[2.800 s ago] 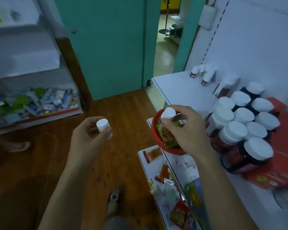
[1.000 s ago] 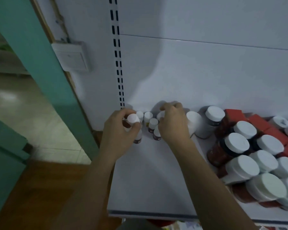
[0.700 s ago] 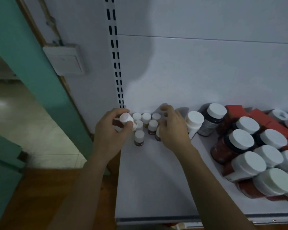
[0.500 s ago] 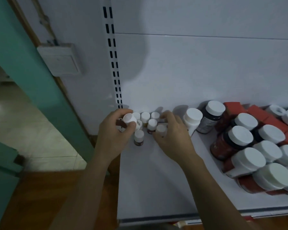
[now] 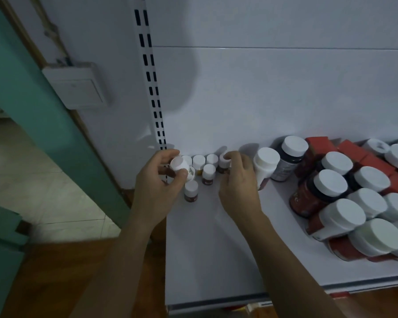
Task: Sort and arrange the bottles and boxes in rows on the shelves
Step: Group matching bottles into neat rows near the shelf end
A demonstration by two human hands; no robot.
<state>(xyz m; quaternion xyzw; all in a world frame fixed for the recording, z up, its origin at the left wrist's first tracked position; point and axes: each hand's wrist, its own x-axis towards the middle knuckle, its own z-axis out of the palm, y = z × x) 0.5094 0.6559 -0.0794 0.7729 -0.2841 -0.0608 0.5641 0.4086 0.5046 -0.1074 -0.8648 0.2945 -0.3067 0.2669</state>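
Pinching white-capped bottles [image 5: 178,165] — left hand [image 5: 157,191], right hand [image 5: 238,184].

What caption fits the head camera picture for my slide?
Left hand holds a small bottle, right hand pinches a second bottle, beside little bottles, bigger bottles and red boxes on a white shelf.

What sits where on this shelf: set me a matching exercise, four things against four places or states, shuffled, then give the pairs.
1. left hand
2. right hand
3. red boxes
4. front bottle

a. upright on the shelf, foremost of the small bottles
b. grips the tilted bottle, cap toward the camera
c. by the back wall, behind the large bottles
d. pinches the back-row bottle

Pairs: 1-b, 2-d, 3-c, 4-a.
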